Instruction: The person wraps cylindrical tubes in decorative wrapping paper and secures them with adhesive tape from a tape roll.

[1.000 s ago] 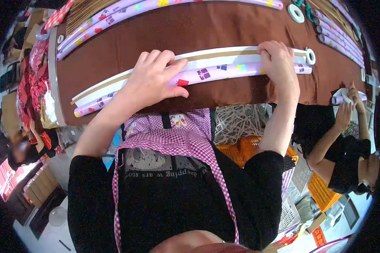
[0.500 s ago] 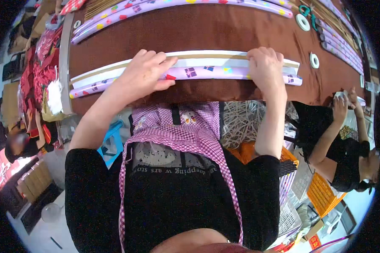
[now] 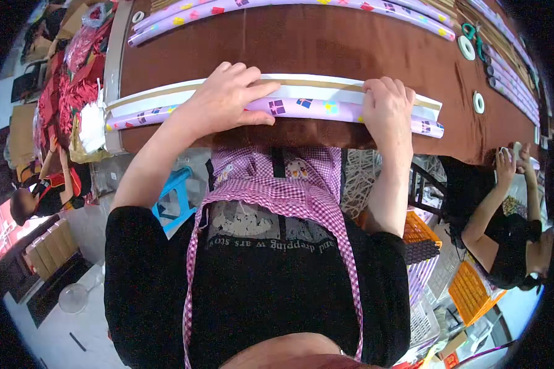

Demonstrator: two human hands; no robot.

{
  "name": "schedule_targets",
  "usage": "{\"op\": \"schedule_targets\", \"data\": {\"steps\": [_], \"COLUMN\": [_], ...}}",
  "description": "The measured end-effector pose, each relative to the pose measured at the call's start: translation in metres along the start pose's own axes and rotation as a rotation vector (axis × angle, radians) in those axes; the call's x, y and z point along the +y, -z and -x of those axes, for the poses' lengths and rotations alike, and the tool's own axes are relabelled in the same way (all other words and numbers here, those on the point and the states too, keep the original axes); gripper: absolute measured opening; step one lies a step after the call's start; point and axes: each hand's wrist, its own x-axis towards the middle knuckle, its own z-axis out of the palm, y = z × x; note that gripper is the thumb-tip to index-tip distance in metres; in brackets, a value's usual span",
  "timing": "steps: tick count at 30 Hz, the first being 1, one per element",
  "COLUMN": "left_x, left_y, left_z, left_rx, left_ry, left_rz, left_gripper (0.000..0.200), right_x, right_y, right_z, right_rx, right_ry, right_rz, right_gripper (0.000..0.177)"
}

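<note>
A lilac paper roll (image 3: 308, 109) with coloured gift-box prints lies across the brown table, its white edge above it bearing a tan strip (image 3: 326, 83). My left hand (image 3: 231, 98) is laid over the roll left of its middle, thumb on the near side and index finger stretched along the strip. Near the right end, my right hand (image 3: 388, 107) is closed around the roll, fingers bent over the white edge. The roll passes under both hands, and my right thumb is mostly hidden.
More printed rolls (image 3: 289, 5) lie at the table's far edge and others (image 3: 514, 86) at the right. White tape rolls (image 3: 466, 48) and green-handled scissors (image 3: 468, 31) are nearby. One person (image 3: 508, 234) works at the right, another (image 3: 43, 197) at the left. A blue stool (image 3: 177, 200) stands below.
The view has shifted, so the table and far rolls appear further right. My left hand has moved slightly right relative to the lilac roll; my right hand remains near its right end.
</note>
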Motion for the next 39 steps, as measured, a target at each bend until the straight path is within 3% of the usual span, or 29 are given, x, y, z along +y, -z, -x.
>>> {"op": "schedule_targets", "data": {"steps": [1,10,17,31,39], "left_x": [-0.037,-0.036,-0.018,0.016,0.009], "left_y": [0.009,0.008,0.007,-0.006,-0.009], "left_z": [0.016,-0.017,-0.049,-0.062,-0.060], "left_rx": [0.002,-0.060,0.037,-0.015,0.006], "left_ry": [0.008,-0.088,-0.191,-0.021,-0.020], "left_rz": [0.026,0.007,0.017,-0.016,-0.006], "left_gripper": [0.059,0.058,0.050,0.055,0.058], "right_x": [-0.032,-0.031,-0.040,-0.029,0.022], "right_y": [-0.013,-0.017,-0.017,-0.011,0.038], "right_z": [-0.027,-0.027,-0.028,-0.028,-0.026], "right_rx": [-0.017,0.009,-0.003,-0.031,-0.119], "right_ry": [0.009,0.021,0.020,0.035,0.117], "right_rz": [0.004,-0.004,0.052,0.018,-0.200], "right_gripper": [0.009,0.009,0.007,0.008,0.013]}}
